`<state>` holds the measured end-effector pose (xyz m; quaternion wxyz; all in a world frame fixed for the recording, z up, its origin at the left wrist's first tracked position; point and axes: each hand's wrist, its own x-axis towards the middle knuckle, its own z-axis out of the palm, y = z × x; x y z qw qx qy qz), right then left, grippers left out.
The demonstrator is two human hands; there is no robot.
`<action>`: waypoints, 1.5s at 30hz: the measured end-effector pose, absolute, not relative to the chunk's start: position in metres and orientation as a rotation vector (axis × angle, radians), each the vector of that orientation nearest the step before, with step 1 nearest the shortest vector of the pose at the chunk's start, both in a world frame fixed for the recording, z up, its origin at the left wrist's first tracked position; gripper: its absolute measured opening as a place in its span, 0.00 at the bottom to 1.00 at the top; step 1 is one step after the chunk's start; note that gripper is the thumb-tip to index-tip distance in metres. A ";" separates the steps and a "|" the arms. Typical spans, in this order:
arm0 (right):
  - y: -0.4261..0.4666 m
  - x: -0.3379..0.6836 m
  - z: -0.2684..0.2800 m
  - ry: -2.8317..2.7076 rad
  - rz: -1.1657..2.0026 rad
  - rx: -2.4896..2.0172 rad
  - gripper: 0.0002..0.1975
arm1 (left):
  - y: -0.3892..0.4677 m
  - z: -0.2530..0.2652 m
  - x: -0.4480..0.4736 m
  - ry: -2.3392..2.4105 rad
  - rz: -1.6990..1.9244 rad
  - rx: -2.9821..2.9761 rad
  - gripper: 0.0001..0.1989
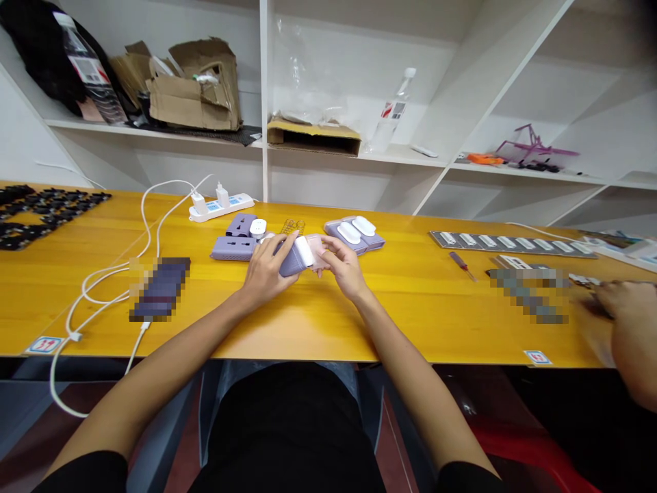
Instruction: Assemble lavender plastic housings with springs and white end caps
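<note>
My left hand point(269, 268) is wrapped round a purple plastic housing point(293, 262) with a white end part point(304, 250). At that white end, my right hand point(343, 266) pinches a pale, translucent piece point(317, 250); whether it is attached to the housing I cannot tell. Behind my left hand lie purple housings with socket-like slots point(232, 248) and a white round-edged part point(258, 228). Thin brass-coloured springs or wires point(292, 226) lie just beyond the hands. To the right, another purple housing point(370, 242) carries two white oval parts point(363, 226).
A white power strip point(222, 206) with looping cables stands behind a phone point(161, 289) at left. Black parts point(46, 209) cover the far left. A screwdriver point(462, 266) and a strip of white parts point(513, 244) lie right, near another person's hand point(634, 308). Shelves rise behind.
</note>
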<state>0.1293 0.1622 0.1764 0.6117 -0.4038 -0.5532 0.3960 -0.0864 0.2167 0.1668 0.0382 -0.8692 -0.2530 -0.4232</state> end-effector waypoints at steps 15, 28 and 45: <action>0.158 0.119 0.173 -1.310 0.738 -0.979 0.29 | 0.223 0.168 -0.090 -0.664 -1.253 -2.650 0.43; 0.156 0.117 0.171 -1.367 0.695 -0.977 0.29 | 0.221 0.170 -0.091 -0.681 -1.208 -2.648 0.44; 0.156 0.115 0.168 -1.434 0.608 -0.940 0.27 | 0.215 0.166 -0.087 -0.619 -1.225 -2.540 0.46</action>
